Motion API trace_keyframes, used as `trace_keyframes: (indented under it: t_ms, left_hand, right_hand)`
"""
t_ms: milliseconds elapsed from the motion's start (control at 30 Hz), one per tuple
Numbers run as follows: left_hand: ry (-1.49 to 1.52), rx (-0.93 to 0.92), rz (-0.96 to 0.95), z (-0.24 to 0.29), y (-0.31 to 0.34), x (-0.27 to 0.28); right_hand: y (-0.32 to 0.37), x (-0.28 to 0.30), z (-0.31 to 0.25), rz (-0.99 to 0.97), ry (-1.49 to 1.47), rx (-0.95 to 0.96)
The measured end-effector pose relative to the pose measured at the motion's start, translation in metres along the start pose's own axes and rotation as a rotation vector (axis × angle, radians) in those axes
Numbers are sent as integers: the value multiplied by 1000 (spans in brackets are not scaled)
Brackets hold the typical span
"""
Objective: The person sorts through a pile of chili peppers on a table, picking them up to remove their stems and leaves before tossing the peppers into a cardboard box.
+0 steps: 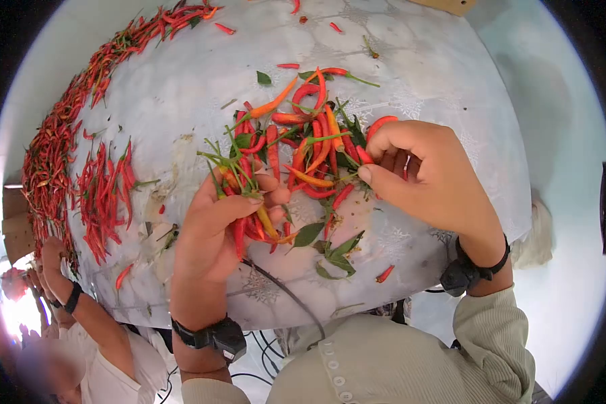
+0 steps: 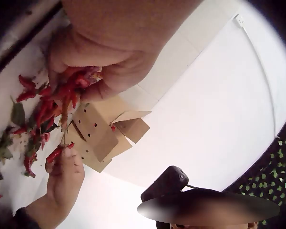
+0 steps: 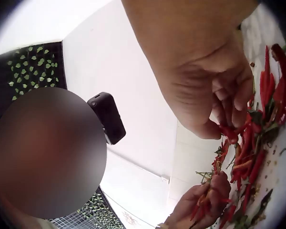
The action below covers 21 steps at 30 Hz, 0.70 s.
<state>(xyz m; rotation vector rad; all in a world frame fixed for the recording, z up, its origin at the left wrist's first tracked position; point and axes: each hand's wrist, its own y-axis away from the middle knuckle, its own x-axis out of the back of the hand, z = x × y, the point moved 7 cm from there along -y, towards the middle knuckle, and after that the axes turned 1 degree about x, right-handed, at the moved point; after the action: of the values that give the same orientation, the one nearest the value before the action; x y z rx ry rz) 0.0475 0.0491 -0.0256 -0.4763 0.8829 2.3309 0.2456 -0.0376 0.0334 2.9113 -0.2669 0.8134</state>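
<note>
My left hand (image 1: pixel 208 225) grips a small bunch of chili peppers (image 1: pixel 239 236), mostly red with an orange one, their green stems (image 1: pixel 239 165) pointing up past the thumb. In the left wrist view red chilies (image 2: pixel 76 81) show under the curled fingers. Across the pile, my right hand (image 1: pixel 434 172) pinches a red chili pepper (image 1: pixel 365 155) between thumb and forefinger. The right wrist view also has this chili (image 3: pixel 231 134) at the fingertips. Between both hands lies a loose pile of red and orange chilies (image 1: pixel 274 151) mixed with green leaves.
Green leaves (image 1: pixel 340 259) lie near the table's front edge. To the left is a separate group of red chilies (image 1: pixel 104 195), with a long heap (image 1: pixel 64 141) along the far left edge. Another person's arm (image 1: pixel 97 316) reaches in there. A cable (image 1: pixel 286 289) crosses the cloth-covered table (image 1: pixel 195 87).
</note>
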Motion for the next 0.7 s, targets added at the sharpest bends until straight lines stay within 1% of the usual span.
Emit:
trace_keyframes:
  t_ms: [100, 133, 200, 300, 333, 433, 533, 700]
  left_hand:
    - [85, 60, -43, 0, 1, -2]
    - [124, 85, -57, 0, 2, -3]
    - [203, 69, -75, 0, 3, -4]
    - [298, 64, -88, -2, 1, -1]
    - [320, 68, -88, -2, 0, 1]
    - [317, 84, -99, -2, 1, 0]
    - [335, 87, -114, -1, 3, -3]
    - [298, 89, -96, -1, 3, -2]
  right_hand:
    - [-3, 0, 7, 6, -158, -68]
    - [-2, 1, 8, -22, -230, -87]
    - [0, 3, 10, -80, -370, -129]
    - [7, -15, -1, -410, -197, -98]
    - [7, -19, 0, -437, -153, -43]
    - [3, -14, 5, -329, -273, -43]
    - [-3, 1, 19, -175, -330, -206]
    - [-9, 2, 17, -142, -462, -181]
